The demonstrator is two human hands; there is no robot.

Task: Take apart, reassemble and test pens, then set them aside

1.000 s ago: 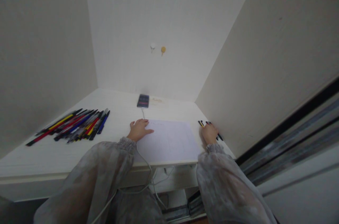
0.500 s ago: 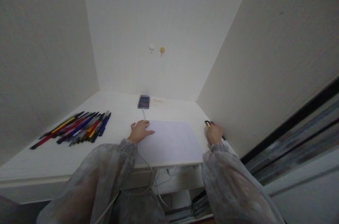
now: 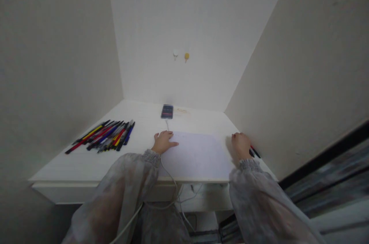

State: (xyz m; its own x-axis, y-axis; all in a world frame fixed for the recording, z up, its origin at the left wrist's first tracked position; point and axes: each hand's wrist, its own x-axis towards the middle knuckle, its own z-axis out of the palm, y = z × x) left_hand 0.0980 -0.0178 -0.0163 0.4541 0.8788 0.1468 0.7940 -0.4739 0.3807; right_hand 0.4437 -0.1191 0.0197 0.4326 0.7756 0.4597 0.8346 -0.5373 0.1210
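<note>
A sheet of white paper [image 3: 196, 155] lies on the white desk. My left hand [image 3: 163, 142] rests on its upper left edge, fingers spread and thumb pointing right across the sheet. To the right of the paper, my right hand [image 3: 241, 146] is curled closed above the desk, its back towards me. Whatever its fingers hold, if anything, is hidden. Just beyond it, by the right wall, parts of a few pens [image 3: 255, 151] show, red and black; my hand covers the rest of them.
A heap of several pens [image 3: 106, 136] in red, yellow, blue and black lies on the desk [image 3: 72, 167] at left. A phone-like dark device [image 3: 167, 112] with a white cable [image 3: 167, 125] sits near the back wall. Two small hooks [image 3: 186, 56] hang there. Walls enclose both sides.
The whole view has shifted, so things appear further right. My right hand has moved slightly left off the pens, baring their near ends. My left hand stays on the paper.
</note>
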